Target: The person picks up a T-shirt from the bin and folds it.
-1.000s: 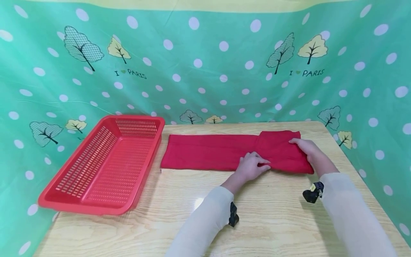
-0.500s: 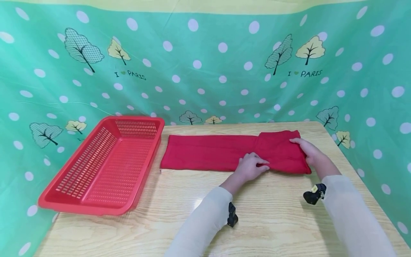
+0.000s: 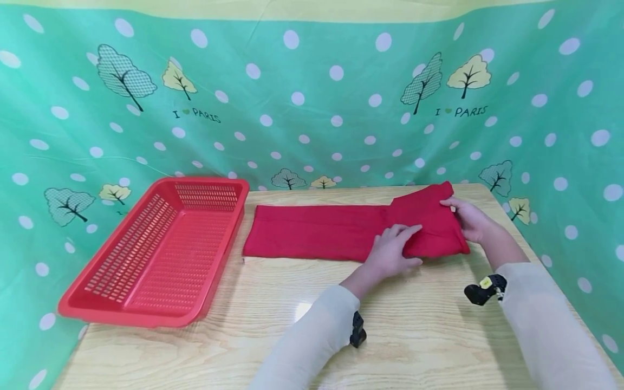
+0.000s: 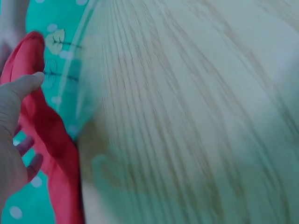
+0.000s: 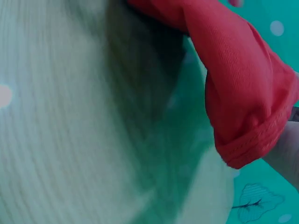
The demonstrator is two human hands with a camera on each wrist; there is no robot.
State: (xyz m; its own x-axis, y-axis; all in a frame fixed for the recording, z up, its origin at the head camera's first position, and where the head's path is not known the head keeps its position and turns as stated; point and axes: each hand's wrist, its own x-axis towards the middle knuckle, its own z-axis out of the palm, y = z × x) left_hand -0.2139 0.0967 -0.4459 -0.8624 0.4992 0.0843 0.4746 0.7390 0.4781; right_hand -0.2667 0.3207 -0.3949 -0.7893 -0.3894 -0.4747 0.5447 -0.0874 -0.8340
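A red garment (image 3: pixel 317 232) lies in a long flat strip across the table, its right end doubled over on top. My right hand (image 3: pixel 472 221) grips that right end and holds it raised off the table. The right wrist view shows the lifted cloth (image 5: pixel 238 70) with a stitched hem, covering most of the hand. At the near edge of the doubled part is my left hand (image 3: pixel 387 254), fingers spread and thumb apart. In the left wrist view its thumb and fingers stand around the red cloth (image 4: pixel 60 168) without closing on it.
A red plastic basket (image 3: pixel 170 260) with perforated sides stands left of the garment. The pale wooden table (image 3: pixel 414 325) reaches toward me. Behind and at both sides hangs a green polka-dot curtain (image 3: pixel 317 124).
My right hand has lifted the garment's right end, whose far corner now stands higher. My left hand has loosened its pinch at the near edge, spread its fingers and shifted slightly right.
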